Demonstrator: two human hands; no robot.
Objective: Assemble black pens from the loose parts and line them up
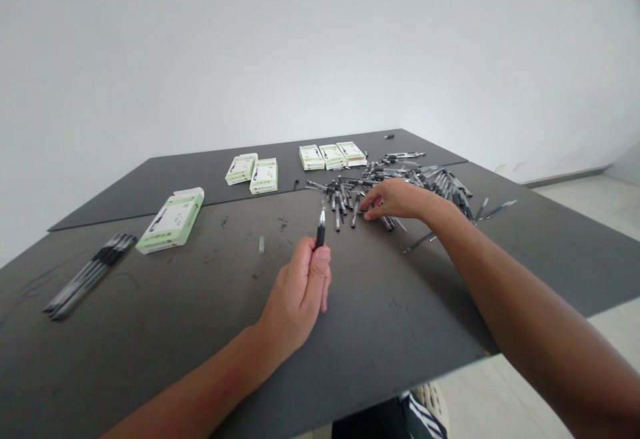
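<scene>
A pale wall (250,52) fills the background. In front of it stretches the dark table (200,332), a seam running across its top and grey smudges marking its surface. A large heap of pens (445,182) sprawls over the right part of the table, loosely crossed, with a few strays at its edges. The right hand (395,199) reaches to the near side of this heap, its fingers curved downward among the pens; whether they grip one cannot be told. Nearer the person, the left hand (297,289) is raised in front of the heap, its fingers closed around the lower part of a pen. On the left lies a white-and-green box (173,220), its far-end flap sticking out. Farther back are a pair of similar boxes (264,176), touching, and a row of three more (331,156) beside the heap. A bundle of pens (90,278) lies next to the nearest box. The held pen (321,229) points its metallic tip upward and away. A small clear piece (261,245) rests left of it.
</scene>
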